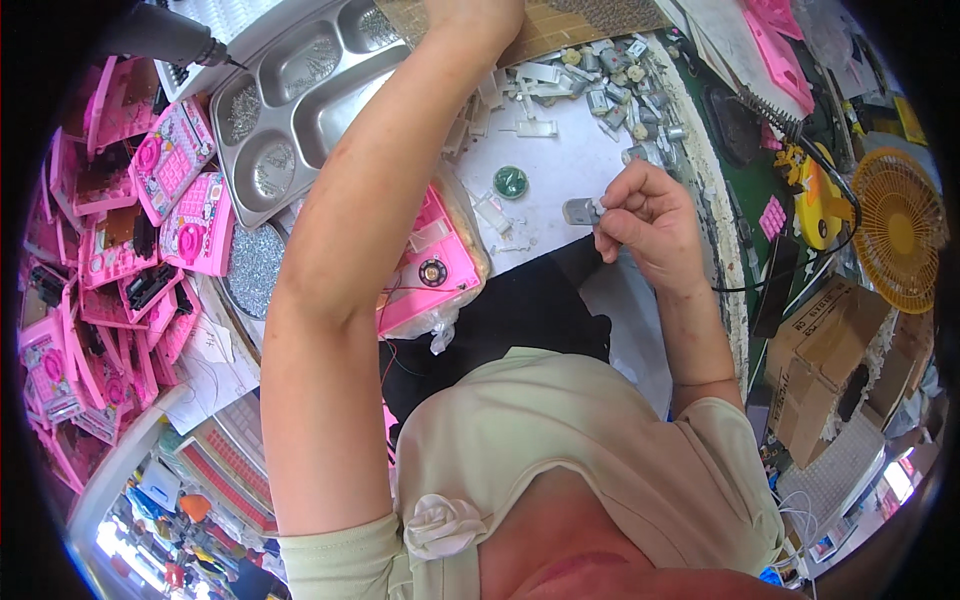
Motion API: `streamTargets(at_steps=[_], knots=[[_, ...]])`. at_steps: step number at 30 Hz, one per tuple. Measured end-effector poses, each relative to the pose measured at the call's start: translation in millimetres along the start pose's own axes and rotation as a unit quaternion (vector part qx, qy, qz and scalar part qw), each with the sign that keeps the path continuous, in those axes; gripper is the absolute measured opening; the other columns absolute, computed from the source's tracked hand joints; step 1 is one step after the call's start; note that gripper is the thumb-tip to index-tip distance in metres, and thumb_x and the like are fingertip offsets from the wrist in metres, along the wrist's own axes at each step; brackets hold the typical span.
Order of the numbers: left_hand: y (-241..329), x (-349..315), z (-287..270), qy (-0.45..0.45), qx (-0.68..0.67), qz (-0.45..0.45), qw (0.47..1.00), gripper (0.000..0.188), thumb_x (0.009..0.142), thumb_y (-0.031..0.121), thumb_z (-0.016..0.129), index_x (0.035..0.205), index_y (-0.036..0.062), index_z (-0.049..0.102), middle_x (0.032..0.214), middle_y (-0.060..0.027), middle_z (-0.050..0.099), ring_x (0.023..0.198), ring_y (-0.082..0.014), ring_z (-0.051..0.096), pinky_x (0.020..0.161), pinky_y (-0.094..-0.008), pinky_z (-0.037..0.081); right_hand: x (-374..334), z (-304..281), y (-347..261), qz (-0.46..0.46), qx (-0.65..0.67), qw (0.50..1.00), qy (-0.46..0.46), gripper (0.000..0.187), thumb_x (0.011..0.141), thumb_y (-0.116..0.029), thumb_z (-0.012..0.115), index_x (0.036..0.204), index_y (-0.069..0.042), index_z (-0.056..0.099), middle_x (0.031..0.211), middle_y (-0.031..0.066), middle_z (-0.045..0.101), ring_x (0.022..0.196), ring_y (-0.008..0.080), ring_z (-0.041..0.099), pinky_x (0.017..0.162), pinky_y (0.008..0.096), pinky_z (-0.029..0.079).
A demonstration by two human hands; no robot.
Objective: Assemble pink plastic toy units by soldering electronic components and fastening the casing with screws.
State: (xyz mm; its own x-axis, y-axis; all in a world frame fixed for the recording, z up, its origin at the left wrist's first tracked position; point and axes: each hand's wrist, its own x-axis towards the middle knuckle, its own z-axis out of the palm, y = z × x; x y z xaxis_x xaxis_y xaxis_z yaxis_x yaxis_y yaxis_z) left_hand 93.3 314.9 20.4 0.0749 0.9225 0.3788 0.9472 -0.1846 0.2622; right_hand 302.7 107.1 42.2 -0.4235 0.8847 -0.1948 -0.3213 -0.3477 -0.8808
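Note:
My right hand [650,222] pinches a small silver motor [580,211] with a white end between thumb and fingers, over the white worktop [560,165]. My left arm stretches across to the far side. Only the wrist and part of my left hand [475,14] show at the top edge, by a brown board [570,28]; its fingers are out of sight. Silver motors [620,100] lie heaped beyond my right hand. Between my arms are a round green dish [510,182] and loose clear-white plastic parts [537,128]. Partly behind my left forearm sits a pink toy housing [432,245] with a round black speaker.
To the left, a compartmented metal tray [222,135] and a round dish [256,270] hold small metal screws. Pink toy housings [130,260] pile up farther left. An electric screwdriver [165,38] hangs at upper left. A yellow fan [898,230] and cardboard box [825,350] stand right.

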Motion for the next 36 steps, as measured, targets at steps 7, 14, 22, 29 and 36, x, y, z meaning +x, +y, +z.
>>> streamTargets(at_steps=[7,14,22,29,36], knots=[[-3.7,-71.0,-104.6,-0.165,-0.561,-0.134,0.800,0.023,0.092,0.010,0.068,0.107,-0.0069,0.069,0.103,-0.0168,0.074,0.094,-0.0234,0.074,0.081,-0.0334,0.060,-4.0,-2.4,-3.1,-0.009,-0.003,1.000,0.000,0.015,0.090,-0.002,0.074,0.098,0.000,0.061,0.078,0.0073,0.067,0.067,0.0123,0.067,0.058,0.0228,0.054],[-16.6,-150.7,-138.6,-0.195,-0.687,-0.268,0.647,0.021,0.094,0.001,0.065,0.113,-0.0090,0.065,0.106,-0.0201,0.072,0.095,-0.0253,0.073,0.084,-0.0327,0.061,9.0,6.8,3.1,0.014,-0.025,0.999,-0.029,0.014,0.090,-0.002,0.074,0.097,-0.002,0.062,0.078,0.0062,0.068,0.066,0.0103,0.065,0.058,0.0225,0.054],[-25.9,-175.0,-135.5,-0.150,-0.704,-0.219,0.659,0.014,0.092,-0.003,0.066,0.107,-0.0047,0.067,0.111,-0.0201,0.072,0.097,-0.0237,0.073,0.087,-0.0344,0.060,12.7,11.9,6.2,-0.022,-0.071,0.997,-0.016,0.021,0.089,0.000,0.074,0.104,-0.003,0.060,0.079,0.0049,0.068,0.068,0.0097,0.064,0.059,0.0227,0.053],[-27.1,-178.7,-132.7,-0.136,-0.697,-0.207,0.673,0.015,0.093,-0.003,0.065,0.108,-0.0045,0.066,0.114,-0.0206,0.071,0.099,-0.0232,0.072,0.089,-0.0351,0.060,16.7,14.0,8.3,-0.039,-0.069,0.997,0.014,0.042,0.086,0.002,0.075,0.124,-0.001,0.057,0.079,0.0019,0.063,0.072,0.0084,0.060,0.065,0.0225,0.049],[-32.7,-182.0,-132.5,-0.172,-0.723,-0.288,0.603,0.017,0.096,0.002,0.064,0.111,-0.0054,0.066,0.110,-0.0172,0.072,0.093,-0.0220,0.074,0.081,-0.0306,0.060,24.0,7.4,13.2,-0.015,-0.064,0.998,0.005,0.046,0.087,0.000,0.073,0.131,0.000,0.057,0.079,0.0004,0.061,0.071,0.0076,0.058,0.066,0.0213,0.047]])
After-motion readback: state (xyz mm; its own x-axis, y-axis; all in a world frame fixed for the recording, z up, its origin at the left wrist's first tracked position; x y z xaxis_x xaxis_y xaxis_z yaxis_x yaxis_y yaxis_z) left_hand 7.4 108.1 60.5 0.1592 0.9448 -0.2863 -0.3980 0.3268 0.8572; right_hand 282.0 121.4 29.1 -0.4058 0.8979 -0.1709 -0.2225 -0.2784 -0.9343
